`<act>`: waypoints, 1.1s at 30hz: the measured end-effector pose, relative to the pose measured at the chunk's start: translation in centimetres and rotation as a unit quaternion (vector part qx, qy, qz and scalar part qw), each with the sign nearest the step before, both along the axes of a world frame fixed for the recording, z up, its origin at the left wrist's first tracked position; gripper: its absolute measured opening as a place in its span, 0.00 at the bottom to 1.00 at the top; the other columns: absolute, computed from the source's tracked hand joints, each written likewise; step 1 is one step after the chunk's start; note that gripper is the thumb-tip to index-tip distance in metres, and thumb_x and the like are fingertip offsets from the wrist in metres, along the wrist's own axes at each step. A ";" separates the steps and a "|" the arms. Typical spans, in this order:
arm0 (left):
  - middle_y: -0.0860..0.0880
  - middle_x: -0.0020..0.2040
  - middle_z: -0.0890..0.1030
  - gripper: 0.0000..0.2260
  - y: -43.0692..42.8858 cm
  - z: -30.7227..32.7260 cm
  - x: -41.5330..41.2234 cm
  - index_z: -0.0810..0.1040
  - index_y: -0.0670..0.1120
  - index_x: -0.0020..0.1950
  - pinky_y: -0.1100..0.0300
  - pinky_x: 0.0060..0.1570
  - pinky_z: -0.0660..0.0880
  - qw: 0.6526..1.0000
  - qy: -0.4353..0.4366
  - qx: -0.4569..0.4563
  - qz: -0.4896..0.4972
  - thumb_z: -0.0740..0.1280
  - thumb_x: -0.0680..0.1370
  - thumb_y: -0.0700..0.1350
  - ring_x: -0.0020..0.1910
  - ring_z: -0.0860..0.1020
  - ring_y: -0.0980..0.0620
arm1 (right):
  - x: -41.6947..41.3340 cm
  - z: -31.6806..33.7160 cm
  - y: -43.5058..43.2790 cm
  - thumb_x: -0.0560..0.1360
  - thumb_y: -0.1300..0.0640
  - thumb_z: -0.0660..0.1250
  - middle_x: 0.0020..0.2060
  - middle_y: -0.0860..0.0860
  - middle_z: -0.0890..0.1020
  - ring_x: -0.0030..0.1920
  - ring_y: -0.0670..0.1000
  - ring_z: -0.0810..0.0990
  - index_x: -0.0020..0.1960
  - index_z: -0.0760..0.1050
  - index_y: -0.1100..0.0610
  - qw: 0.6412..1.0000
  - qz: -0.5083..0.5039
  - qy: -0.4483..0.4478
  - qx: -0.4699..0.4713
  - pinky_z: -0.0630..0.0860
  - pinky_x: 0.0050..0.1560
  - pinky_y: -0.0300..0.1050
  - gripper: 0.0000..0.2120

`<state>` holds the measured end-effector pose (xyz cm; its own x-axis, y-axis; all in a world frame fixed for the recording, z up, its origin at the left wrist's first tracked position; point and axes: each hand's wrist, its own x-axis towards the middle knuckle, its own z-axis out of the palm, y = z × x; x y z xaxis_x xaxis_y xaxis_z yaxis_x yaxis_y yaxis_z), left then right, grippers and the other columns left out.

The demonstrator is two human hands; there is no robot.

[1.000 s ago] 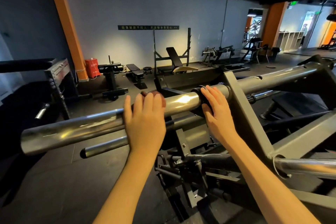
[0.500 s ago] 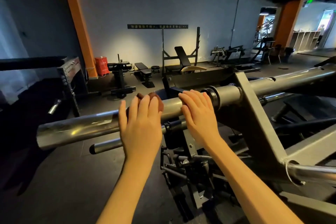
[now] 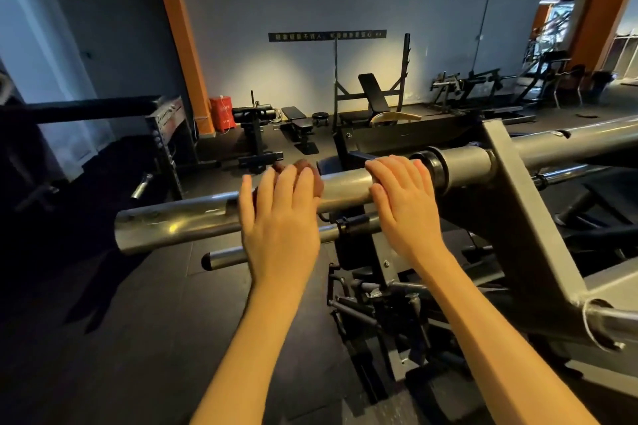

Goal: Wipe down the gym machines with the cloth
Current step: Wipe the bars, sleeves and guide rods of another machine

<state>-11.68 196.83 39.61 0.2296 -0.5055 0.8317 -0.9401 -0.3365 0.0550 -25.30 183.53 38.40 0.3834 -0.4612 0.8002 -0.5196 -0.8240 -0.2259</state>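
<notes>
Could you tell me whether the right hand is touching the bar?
Touching. The head view shows the right hand lying on the bar, fingers over its top.

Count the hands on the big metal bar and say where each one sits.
2. The left hand presses the brown cloth on the bar; the right hand rests on it beside the black collar. None hidden.
</notes>
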 end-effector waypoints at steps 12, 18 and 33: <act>0.44 0.59 0.79 0.14 -2.4 0.5 -1.5 0.76 0.43 0.62 0.47 0.70 0.60 1.000 -0.019 0.011 -0.002 0.59 0.79 0.45 0.63 0.73 0.41 | 1.0 0.0 0.9 0.81 0.51 0.50 0.61 0.51 0.75 0.67 0.52 0.68 0.66 0.72 0.53 0.999 -0.030 -0.021 0.012 0.52 0.73 0.52 0.19; 0.42 0.68 0.75 0.20 1.9 -1.7 2.5 0.72 0.42 0.70 0.50 0.74 0.49 0.998 -0.008 -0.034 0.050 0.61 0.78 0.44 0.69 0.68 0.40 | 0.7 -0.1 0.6 0.81 0.50 0.50 0.62 0.51 0.74 0.67 0.52 0.67 0.67 0.70 0.52 0.999 -0.028 -0.016 0.005 0.54 0.73 0.53 0.19; 0.42 0.68 0.74 0.20 4.5 -0.9 5.0 0.71 0.42 0.70 0.46 0.72 0.55 0.995 0.043 -0.032 0.085 0.59 0.79 0.46 0.70 0.67 0.40 | 0.9 -0.2 1.0 0.80 0.51 0.51 0.62 0.51 0.74 0.67 0.52 0.67 0.67 0.70 0.53 0.999 -0.029 -0.024 0.005 0.53 0.73 0.54 0.19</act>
